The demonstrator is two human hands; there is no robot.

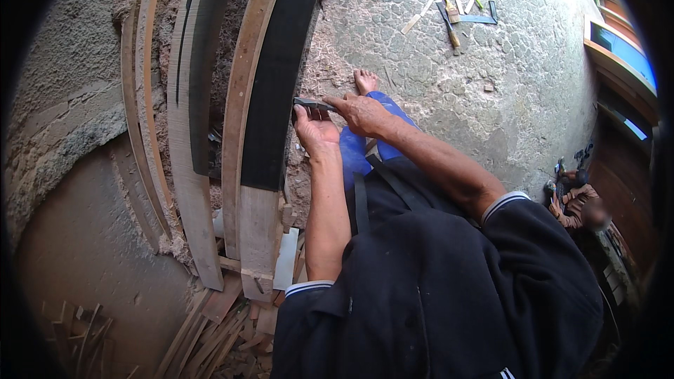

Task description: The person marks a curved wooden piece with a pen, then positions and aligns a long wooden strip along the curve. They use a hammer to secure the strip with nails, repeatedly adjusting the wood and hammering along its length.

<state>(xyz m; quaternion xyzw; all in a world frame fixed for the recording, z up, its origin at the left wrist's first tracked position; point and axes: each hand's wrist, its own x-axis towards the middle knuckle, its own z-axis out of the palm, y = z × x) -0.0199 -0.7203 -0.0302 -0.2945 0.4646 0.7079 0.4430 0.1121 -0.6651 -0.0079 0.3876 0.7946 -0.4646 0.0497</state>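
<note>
A short, flat, dark bar-shaped tool [314, 104] lies across both of my hands, near the edge of a long beam; its exact kind does not show. My left hand [320, 135] is turned palm up, thumb and fingers closed at the tool's left end. From the other side, my right hand [361, 115] grips its right end with curled fingers. Just left of my hands stretches the beam's black-coated face [277, 91], with bare wood [260, 228] at its near end. Part of the tool is hidden by my fingers.
More long planks [189, 98] stand parallel on the left by a rough wall [77, 49]. Wood offcuts [225, 323] are piled below. On the floor lie a brush [451, 12], a chisel-like tool [449, 31] and a square [484, 18]. Another person [579, 203] is at far right.
</note>
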